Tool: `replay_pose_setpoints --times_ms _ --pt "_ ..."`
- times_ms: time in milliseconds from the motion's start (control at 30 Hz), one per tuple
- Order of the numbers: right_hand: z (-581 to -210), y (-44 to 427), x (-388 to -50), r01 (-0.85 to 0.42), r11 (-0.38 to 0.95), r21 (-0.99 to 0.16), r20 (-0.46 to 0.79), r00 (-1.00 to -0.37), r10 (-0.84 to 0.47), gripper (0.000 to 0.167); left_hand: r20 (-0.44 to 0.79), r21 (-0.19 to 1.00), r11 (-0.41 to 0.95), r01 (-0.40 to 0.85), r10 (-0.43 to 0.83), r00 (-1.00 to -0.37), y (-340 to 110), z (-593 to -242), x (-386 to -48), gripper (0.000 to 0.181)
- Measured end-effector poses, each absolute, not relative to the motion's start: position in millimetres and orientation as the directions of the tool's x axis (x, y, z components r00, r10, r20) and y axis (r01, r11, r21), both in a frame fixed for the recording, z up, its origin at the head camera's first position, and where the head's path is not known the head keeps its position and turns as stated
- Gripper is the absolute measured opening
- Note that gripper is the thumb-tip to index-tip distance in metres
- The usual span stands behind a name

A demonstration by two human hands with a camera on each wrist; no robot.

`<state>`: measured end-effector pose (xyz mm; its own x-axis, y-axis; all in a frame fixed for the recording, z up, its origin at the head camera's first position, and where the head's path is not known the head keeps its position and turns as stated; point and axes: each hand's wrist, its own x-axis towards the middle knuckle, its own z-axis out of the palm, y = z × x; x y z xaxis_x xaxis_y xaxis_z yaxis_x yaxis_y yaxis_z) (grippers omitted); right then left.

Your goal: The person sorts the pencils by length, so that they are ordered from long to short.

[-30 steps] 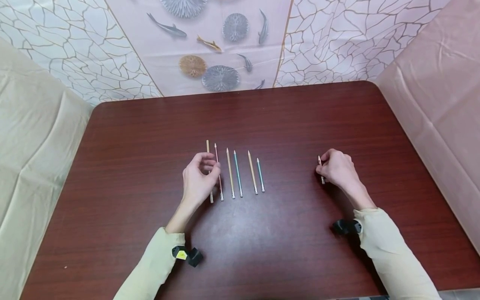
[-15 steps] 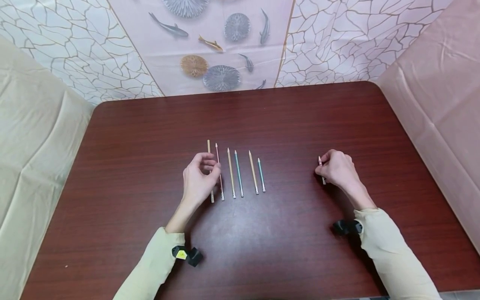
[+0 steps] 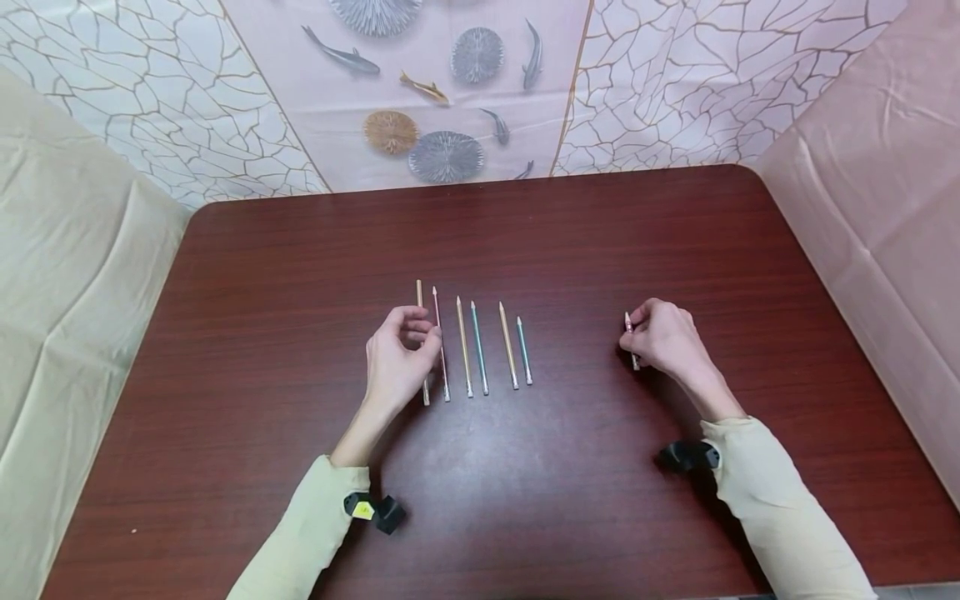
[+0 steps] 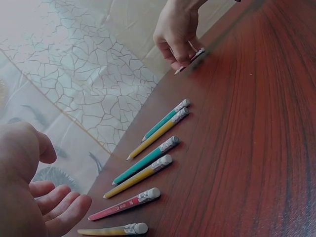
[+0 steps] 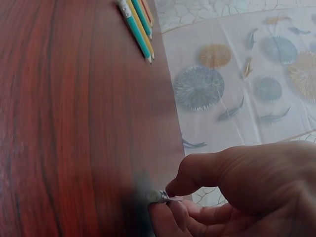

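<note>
My right hand [image 3: 666, 340] pinches a short pencil [image 3: 628, 321] at the right of the table, its point away from me. In the right wrist view, that pencil's eraser end [image 5: 157, 196] shows between thumb and fingers. My left hand [image 3: 401, 354] hovers over the left end of a row of pencils, fingers loosely bent and holding nothing. Beneath it lie a yellow pencil [image 4: 111, 230] and a red pencil [image 4: 123, 205], partly hidden in the head view. Further right lie a yellow pencil [image 3: 464, 346], a teal pencil [image 3: 479, 348], another yellow pencil [image 3: 508, 346] and a shorter teal one [image 3: 523, 351].
The pencils lie on a dark red-brown wooden table [image 3: 570, 242]. Patterned cloth [image 3: 442, 92] hangs behind its far edge, and pale cloth [image 3: 862, 167] borders the right side. A black wrist camera [image 3: 686, 456] sits on the right sleeve.
My right hand has moved slightly left, carrying the short pencil with it. The left hand stays in place over the row.
</note>
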<state>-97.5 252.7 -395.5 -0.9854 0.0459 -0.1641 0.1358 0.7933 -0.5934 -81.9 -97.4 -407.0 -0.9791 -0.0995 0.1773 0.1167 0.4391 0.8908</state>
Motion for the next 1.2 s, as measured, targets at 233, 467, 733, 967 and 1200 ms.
replay_pose_setpoints --times_ms 233,467,733,967,1200 --pt "-394.6 246.1 -96.4 0.143 0.741 -0.656 -0.188 -0.982 0.023 0.024 0.166 0.897 0.428 0.109 -0.097 -0.981 -97.2 -405.9 -81.6 0.028" --pt "-393.5 238.9 -96.6 0.134 0.728 -0.672 -0.194 -0.981 0.001 0.023 0.173 0.893 0.435 0.118 -0.089 -0.981 -98.0 -407.9 -81.7 0.027" --pt "-393.1 226.6 -97.0 0.107 0.743 -0.661 -0.182 -0.983 -0.020 0.021 0.181 0.897 0.423 0.126 -0.092 -0.979 -98.0 -408.4 -80.8 0.027" --pt "-394.7 217.7 -98.4 0.083 0.734 -0.675 -0.178 -0.983 -0.052 0.021 0.184 0.906 0.403 0.133 -0.089 -0.979 -97.9 -409.6 -80.7 0.027" --pt "-395.3 210.0 -99.6 0.046 0.745 -0.665 -0.159 -0.984 -0.082 0.020 0.189 0.905 0.403 0.139 -0.087 -0.978 -97.9 -410.0 -80.3 0.026"
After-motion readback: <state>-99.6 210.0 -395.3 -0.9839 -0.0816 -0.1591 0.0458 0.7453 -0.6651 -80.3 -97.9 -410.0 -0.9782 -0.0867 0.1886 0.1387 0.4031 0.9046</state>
